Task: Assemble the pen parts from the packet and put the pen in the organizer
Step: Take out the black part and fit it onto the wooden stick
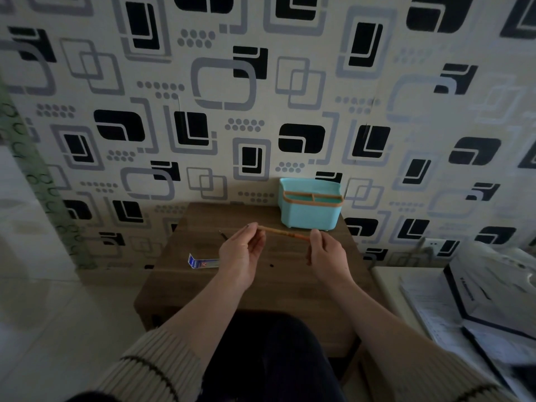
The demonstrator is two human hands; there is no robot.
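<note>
The pen [282,232] is a thin orange stick, held up in the air over the middle of the worktop [203,285]. It is almost flat, and its right end dips a little lower. The left hand [242,255] holds the left end, with the fingers [252,229] pinched shut on it. A tiny dark tip pokes out just past them. The right hand [327,256] holds the right end, with its fingers closed around the pen too.

The organizer [310,206] is a light blue box with an orange rim and a few open parts inside. It stands at the far right corner of the worktop, against the wall [261,97]. It is behind the pen and not touching it.

A thin dark stick [222,235] lies on the worktop, just left of the left hand. The packet [203,262] is blue and shiny. It lies flat near the left edge. A small black bit [271,265] sits on the worktop between the two hands.

The wall has black and grey square shapes all over. White papers and a box [490,297] sit off to the right of the worktop.
</note>
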